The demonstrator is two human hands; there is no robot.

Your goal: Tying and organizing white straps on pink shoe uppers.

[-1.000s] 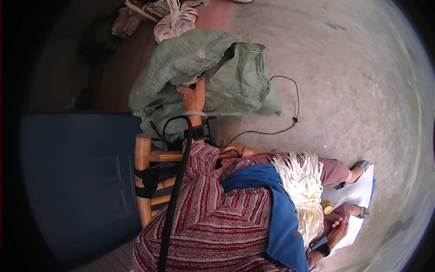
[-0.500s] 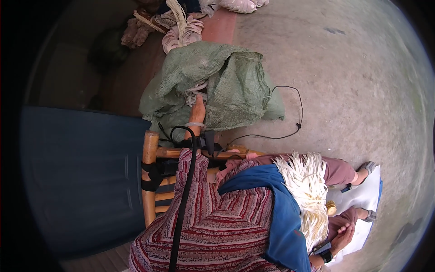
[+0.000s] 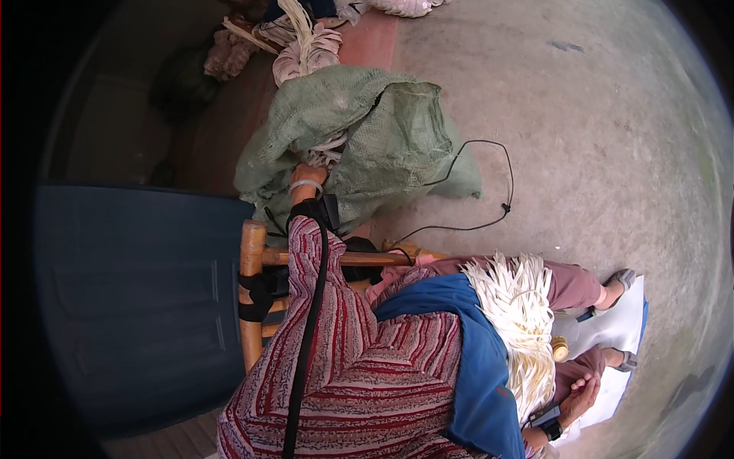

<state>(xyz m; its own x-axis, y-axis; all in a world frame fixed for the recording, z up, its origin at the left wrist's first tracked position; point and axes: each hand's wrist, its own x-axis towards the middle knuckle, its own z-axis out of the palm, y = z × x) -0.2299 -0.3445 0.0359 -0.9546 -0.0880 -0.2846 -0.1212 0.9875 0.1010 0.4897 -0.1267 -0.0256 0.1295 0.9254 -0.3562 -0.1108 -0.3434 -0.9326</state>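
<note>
The green woven sack (image 3: 401, 145) slumps by my chair (image 3: 252, 264), crumpled, mouth gaping over pale strips (image 3: 330, 147). My left grip (image 3: 309, 174) is at that mouth, fingertips hidden; I can't tell how closed it is, or on what. My right grip (image 3: 581, 399) rests partly open, seemingly empty. A wooden rail (image 3: 375, 259) crosses between; black cord (image 3: 508, 208) loops nearby.

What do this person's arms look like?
The left sleeve is striped red, pale and dark, with a thick black cable along it. The left grip is bare, with a pale bracelet and black wrist strap. The right grip is bare, with another black wrist strap.
</note>
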